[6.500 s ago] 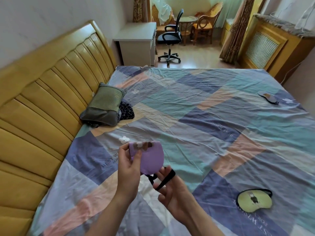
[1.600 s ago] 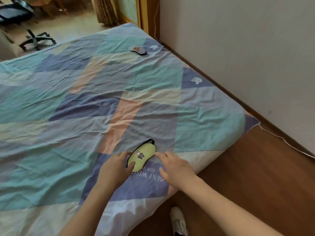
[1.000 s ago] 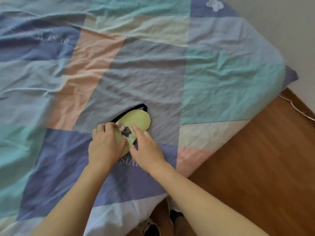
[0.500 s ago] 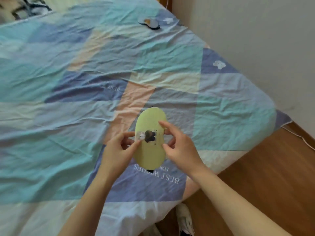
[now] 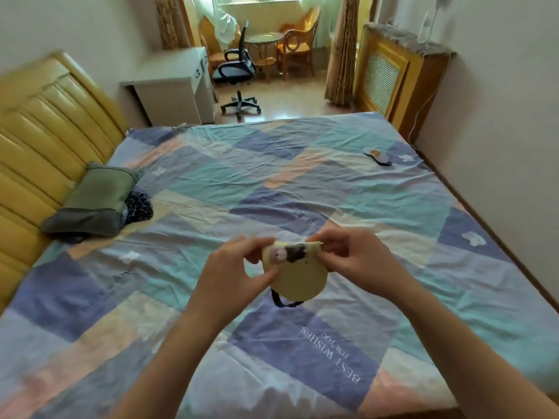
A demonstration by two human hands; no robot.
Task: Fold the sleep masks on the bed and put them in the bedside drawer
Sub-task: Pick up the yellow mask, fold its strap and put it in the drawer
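1. Left hand (image 5: 239, 267) and right hand (image 5: 360, 261) both pinch the green sleep mask (image 5: 295, 272), held in the air just above the bed (image 5: 302, 192); fingers closed on its top corners, thumbs in front. Mask looks folded in half: straight fold edge on top, rounded edge hanging down
2. Risk (judged): the fold springs open if either pinch loosens, since padded fabric resists creasing. The halves may also slide out of line
3. Black strap (image 5: 284, 302) dangles in a loop below the mask. Risk: left untucked, it could snag on the drawer edge or pull the fold apart
4. Mask material: soft, matte, pale green, with a small cartoon patch near the fold. Strap looks like thin elastic
5. Bedsheet: thin patchwork cotton, wrinkled, in blue, teal and peach blocks with printed lettering
6. Dark sleep mask (image 5: 377, 155) lies flat near the far right edge of the bed, well apart from the hands. Risk: easily overlooked against the dark patches
7. Green pillow (image 5: 90, 201) rests against the padded yellow headboard (image 5: 39, 140). No bedside drawer can be made out with certainty
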